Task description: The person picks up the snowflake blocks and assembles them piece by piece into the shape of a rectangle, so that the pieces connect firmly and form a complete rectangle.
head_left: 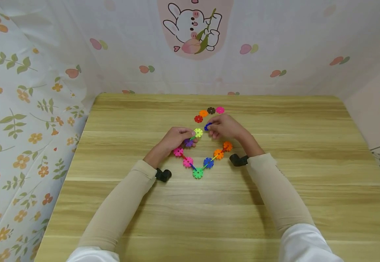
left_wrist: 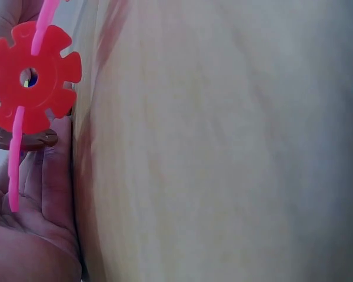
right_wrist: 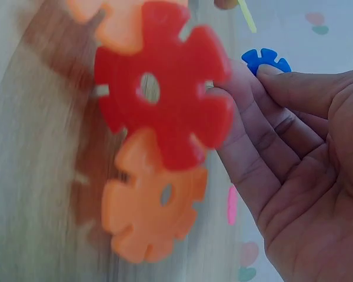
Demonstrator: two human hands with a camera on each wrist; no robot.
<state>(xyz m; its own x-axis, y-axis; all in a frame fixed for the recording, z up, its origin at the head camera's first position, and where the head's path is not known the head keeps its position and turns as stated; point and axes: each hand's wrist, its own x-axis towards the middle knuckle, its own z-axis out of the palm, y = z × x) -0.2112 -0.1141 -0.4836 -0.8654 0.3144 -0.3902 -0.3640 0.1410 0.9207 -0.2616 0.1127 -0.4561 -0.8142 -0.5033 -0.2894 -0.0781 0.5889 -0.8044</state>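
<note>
In the head view, notched plastic snowflake discs are linked into a V-shaped chain. At its bottom is a green disc [head_left: 198,173], with pink discs [head_left: 188,162] on the left arm and orange discs [head_left: 218,154] on the right. My left hand [head_left: 174,139] grips the chain's left end near a purple disc [head_left: 188,143], and a yellow disc [head_left: 198,133] sticks out past the thumb. Facing it, my right hand [head_left: 226,126] pinches a loose blue disc [right_wrist: 265,60] between thumb and fingers, a small gap from the yellow one. The fingers partly cover both held pieces.
Beyond the hands, a loose row lies on the wooden table [head_left: 137,218]: a red disc [head_left: 198,119], an orange disc, a dark brown disc [head_left: 211,110] and a pink disc [head_left: 220,110]. A patterned curtain [head_left: 111,54] hangs behind the table's far edge.
</note>
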